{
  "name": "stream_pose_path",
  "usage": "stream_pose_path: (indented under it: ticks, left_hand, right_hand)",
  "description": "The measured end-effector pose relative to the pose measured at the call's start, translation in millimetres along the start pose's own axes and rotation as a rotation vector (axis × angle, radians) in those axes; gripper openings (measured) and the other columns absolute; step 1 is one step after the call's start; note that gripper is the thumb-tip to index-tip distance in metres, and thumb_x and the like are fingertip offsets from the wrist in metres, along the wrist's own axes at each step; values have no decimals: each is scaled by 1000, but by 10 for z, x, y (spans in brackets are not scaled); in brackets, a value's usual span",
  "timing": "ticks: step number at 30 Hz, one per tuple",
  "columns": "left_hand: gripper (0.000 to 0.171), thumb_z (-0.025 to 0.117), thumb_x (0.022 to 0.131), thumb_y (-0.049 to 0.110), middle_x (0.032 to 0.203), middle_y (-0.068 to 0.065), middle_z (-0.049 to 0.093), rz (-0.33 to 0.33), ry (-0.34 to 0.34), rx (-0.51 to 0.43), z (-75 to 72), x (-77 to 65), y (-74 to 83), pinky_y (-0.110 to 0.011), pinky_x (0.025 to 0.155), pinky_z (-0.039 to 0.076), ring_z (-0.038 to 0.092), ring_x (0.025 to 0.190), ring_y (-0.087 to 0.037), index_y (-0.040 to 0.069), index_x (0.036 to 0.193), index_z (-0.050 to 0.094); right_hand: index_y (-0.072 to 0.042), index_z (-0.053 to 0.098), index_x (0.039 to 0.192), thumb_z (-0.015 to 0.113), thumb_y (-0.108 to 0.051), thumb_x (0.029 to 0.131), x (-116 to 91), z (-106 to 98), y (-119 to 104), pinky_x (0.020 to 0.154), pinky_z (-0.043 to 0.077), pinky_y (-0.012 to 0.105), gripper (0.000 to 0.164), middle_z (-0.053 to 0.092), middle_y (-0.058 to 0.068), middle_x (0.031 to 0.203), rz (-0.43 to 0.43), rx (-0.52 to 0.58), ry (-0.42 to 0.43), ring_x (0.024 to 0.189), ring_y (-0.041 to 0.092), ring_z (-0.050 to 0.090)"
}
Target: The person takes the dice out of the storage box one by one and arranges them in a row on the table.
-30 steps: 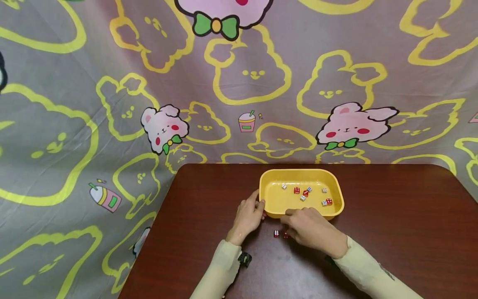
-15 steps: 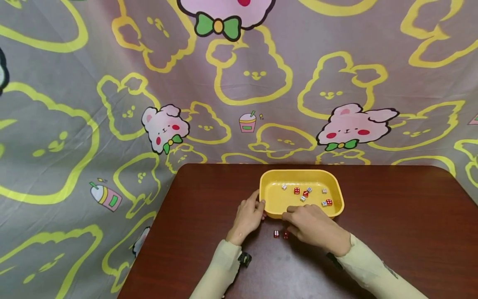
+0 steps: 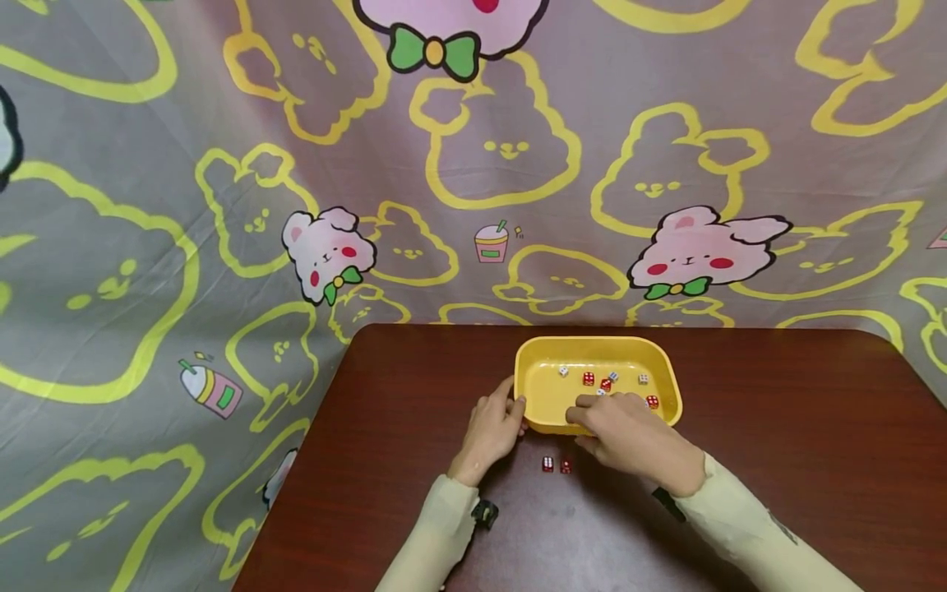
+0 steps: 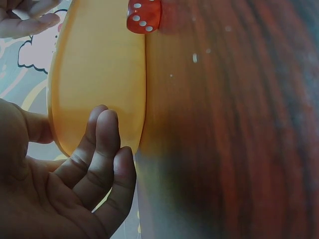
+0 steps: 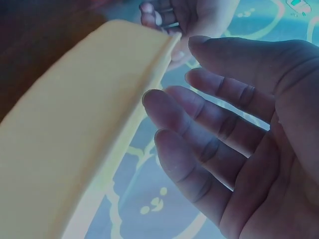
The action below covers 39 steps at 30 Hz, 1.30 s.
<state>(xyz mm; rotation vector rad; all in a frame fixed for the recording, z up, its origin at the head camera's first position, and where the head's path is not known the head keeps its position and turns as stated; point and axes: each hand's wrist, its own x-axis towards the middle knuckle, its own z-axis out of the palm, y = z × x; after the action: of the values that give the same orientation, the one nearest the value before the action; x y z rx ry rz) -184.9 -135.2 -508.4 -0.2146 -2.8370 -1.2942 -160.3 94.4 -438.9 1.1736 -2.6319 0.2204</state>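
Note:
A yellow plastic tray (image 3: 543, 403) stands near the table's far edge, with several red and white dice inside. At its near left corner my left hand (image 3: 491, 423) holds it, thumb at the rim and fingers against the outer wall (image 4: 99, 74). Over the near rim hovers my right hand (image 3: 629, 432); its loosely bent fingers (image 5: 174, 154) have nothing between them in the right wrist view. Two red dice lie on the table before the tray, a left die (image 3: 547, 464) and a right die (image 3: 565, 466). My right hand covers part of the tray's interior.
The dark brown wooden table (image 3: 784, 427) has rounded far corners. Behind and to the left hangs a grey cloth (image 3: 414, 164) with yellow and pink cartoon figures. Dark wrist devices, such as the left one (image 3: 485, 514), sit under both sleeves.
My right hand has shifted up and slightly right, farther over the tray, uncovering the right red die on the table. My left hand stays at the tray's corner.

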Motion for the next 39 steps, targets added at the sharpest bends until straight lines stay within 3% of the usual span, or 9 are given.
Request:
stream_pose_path:
  ticks: [11, 18, 23, 30, 39]
  left_hand:
    - [52, 51, 107, 26, 76, 3, 76, -6, -9, -6, -7, -2, -5, -25, 72, 54, 63, 56, 1, 11, 156, 47]
    - [51, 51, 107, 26, 76, 4, 76, -5, 1, -6, 0, 12, -11, -24, 70, 54, 63, 57, 2, 11, 156, 48]
    - [51, 51, 107, 27, 76, 6, 75, -13, 1, -6, 7, 11, -12, -24, 70, 54, 63, 57, 2, 12, 156, 48]
    - [50, 51, 107, 27, 77, 4, 76, -9, 0, 6, -3, 9, -1, -25, 72, 54, 63, 57, 2, 12, 155, 48]
    - [51, 51, 107, 27, 78, 2, 76, -5, -4, 3, -2, 2, -5, -25, 73, 54, 63, 57, 2, 12, 156, 48]
  right_hand:
    - [-17, 70, 85, 91, -17, 77, 69, -72, 106, 47, 38, 29, 22, 60, -5, 75, 44, -24, -34, 56, 12, 49]
    - [-16, 71, 88, 91, -15, 76, 111, -127, 249, 53, 46, 34, 23, 65, -3, 79, 63, -34, -12, 57, 15, 55]
    - [-14, 73, 91, 90, -15, 76, 113, -129, 336, 56, 49, 34, 22, 69, -1, 82, 80, -38, -13, 62, 18, 61]
    - [-14, 73, 90, 88, -13, 77, 133, -123, 385, 52, 43, 32, 20, 67, 0, 79, 83, -33, -20, 56, 15, 53]
    - [-13, 75, 91, 88, -12, 78, 187, -75, 494, 53, 46, 34, 18, 67, -1, 80, 101, -26, -55, 58, 15, 56]
